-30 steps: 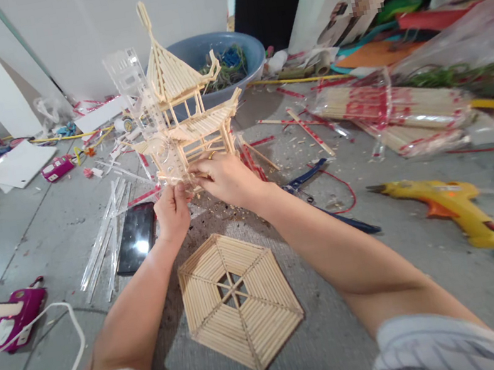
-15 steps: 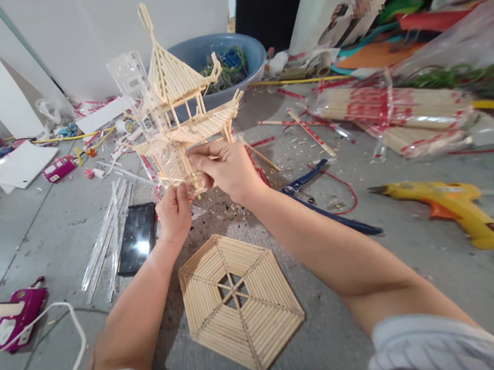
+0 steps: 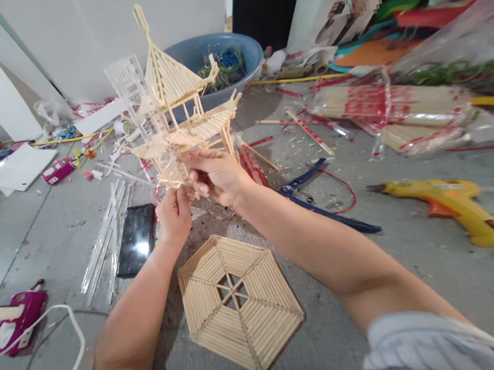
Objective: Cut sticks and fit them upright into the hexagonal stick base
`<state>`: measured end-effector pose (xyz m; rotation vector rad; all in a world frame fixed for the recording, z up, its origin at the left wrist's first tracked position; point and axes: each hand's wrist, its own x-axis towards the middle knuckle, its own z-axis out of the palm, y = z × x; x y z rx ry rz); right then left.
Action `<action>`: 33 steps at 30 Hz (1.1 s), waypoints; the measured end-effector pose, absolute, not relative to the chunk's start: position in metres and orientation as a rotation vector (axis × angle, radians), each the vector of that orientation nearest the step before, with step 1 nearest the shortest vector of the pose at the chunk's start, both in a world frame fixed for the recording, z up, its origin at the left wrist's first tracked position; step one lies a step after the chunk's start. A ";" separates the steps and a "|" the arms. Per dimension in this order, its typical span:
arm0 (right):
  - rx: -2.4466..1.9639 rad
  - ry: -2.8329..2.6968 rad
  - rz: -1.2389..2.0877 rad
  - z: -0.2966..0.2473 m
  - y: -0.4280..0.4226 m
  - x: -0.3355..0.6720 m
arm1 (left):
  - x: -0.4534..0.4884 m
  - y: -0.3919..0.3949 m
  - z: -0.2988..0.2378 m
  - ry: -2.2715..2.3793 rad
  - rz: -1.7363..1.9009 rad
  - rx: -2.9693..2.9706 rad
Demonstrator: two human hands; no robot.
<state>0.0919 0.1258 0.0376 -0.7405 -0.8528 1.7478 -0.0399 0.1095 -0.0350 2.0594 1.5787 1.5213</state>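
A two-tier pagoda model (image 3: 185,103) made of thin wooden sticks is held up above the floor. My left hand (image 3: 174,214) is closed on its base from below, together with a clear plastic ruler (image 3: 143,111) that stands against the model's left side. My right hand (image 3: 216,174) grips the base and lower frame from the right, fingers curled round the sticks. Below my forearms a flat hexagonal stick panel (image 3: 239,301) lies on the grey floor.
A black phone (image 3: 136,237) and clear plastic strips (image 3: 104,242) lie left of my hands. Blue-handled pliers (image 3: 320,197) and a yellow glue gun (image 3: 456,208) lie to the right. Behind stand a blue basin (image 3: 243,52) and bags of sticks (image 3: 405,106). Magenta devices (image 3: 17,318) sit at the left.
The pagoda has been lifted slightly and turned a little in my hands. My right hand shifted its hold along the base; the left kept its grip underneath.
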 end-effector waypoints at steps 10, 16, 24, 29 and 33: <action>-0.743 -0.778 1.800 0.037 0.126 0.094 | -0.039 0.109 -0.036 1.604 1.499 2.034; -0.762 -0.748 1.827 0.041 0.122 0.093 | -0.039 0.109 -0.035 1.612 1.487 2.049; -0.714 -0.750 1.830 0.043 0.118 0.093 | -0.037 0.108 -0.037 1.588 1.463 2.105; -0.690 -0.751 1.834 0.042 0.118 0.093 | -0.037 0.107 -0.038 1.574 1.462 2.115; -0.733 -0.782 1.811 0.041 0.119 0.093 | -0.037 0.107 -0.038 1.559 1.475 2.107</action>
